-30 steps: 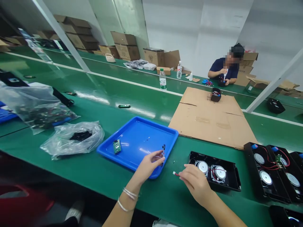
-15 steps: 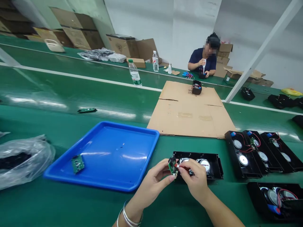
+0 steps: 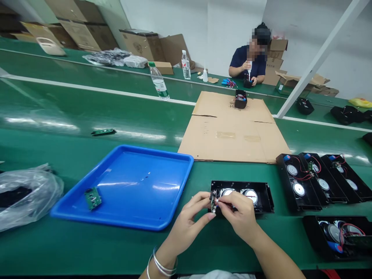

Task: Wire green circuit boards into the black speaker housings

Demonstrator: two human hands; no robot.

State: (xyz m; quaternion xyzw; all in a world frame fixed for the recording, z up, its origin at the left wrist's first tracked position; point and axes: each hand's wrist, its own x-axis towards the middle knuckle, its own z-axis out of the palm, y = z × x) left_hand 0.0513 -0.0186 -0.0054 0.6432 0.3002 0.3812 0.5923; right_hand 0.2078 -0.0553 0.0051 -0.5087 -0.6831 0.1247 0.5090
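A small green circuit board (image 3: pixel 213 205) stands edge-on between the thumb and fingers of my left hand (image 3: pixel 187 223). My right hand (image 3: pixel 240 213) is closed in a pinch on a small white connector (image 3: pixel 217 200), which meets the board's face; whether it is seated I cannot tell. Just behind both hands lies an open black speaker housing (image 3: pixel 264 197) with two round silver speakers (image 3: pixel 250 197), partly covered by my fingers.
Left of my hands is a blue tray (image 3: pixel 128 221) holding another circuit board (image 3: pixel 93 198). Several black housings (image 3: pixel 293 190) with wires sit at right. Beyond lies a cardboard sheet (image 3: pixel 232 145); across the bench a co-worker (image 3: pixel 245 62) holds a white bottle. A plastic bag (image 3: pixel 43 193) lies far left.
The circuit board has turned from showing its face to nearly edge-on. My right hand keeps its pinch at the board. The view has shifted slightly.
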